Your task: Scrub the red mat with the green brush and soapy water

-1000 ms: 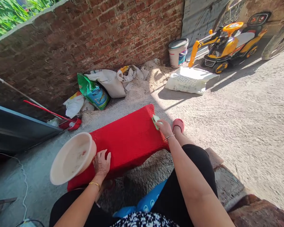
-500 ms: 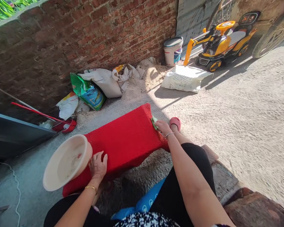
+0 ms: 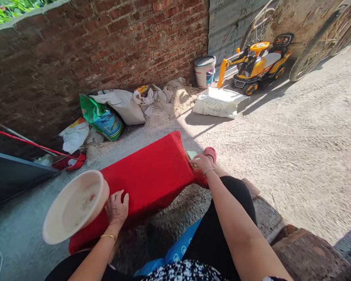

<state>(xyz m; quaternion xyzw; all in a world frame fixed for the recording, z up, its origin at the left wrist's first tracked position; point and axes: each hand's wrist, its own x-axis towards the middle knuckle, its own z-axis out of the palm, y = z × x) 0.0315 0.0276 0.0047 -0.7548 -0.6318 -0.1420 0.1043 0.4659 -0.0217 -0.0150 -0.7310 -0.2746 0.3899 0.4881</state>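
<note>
A red cloth point(image 3: 146, 168) is draped over a long, low surface in front of me and hangs down its sides. At its far right end my right hand point(image 3: 203, 162) grips a pale green scrub brush point(image 3: 192, 154), held against the cloth's edge; its bristles are out of sight. My left hand point(image 3: 117, 207) lies on the cloth near the left end, fingers spread, beside a cream plastic basin point(image 3: 98, 210). The basin sits tilted on the cloth, with a little cloudy water and a small reddish bit inside.
Beyond the cloth, several sacks point(image 3: 123, 105) and spilled grain point(image 3: 178, 97) lie along a brick wall. A white sack point(image 3: 218, 103), a lidded bucket point(image 3: 204, 72) and a toy excavator point(image 3: 259, 66) stand further right. My pink shoe point(image 3: 210, 154) is close to my right hand.
My right hand has moved the brush from the cloth's top over its right end, and the brush has turned so its back shows. My left hand stays by the basin; the view has shifted slightly.
</note>
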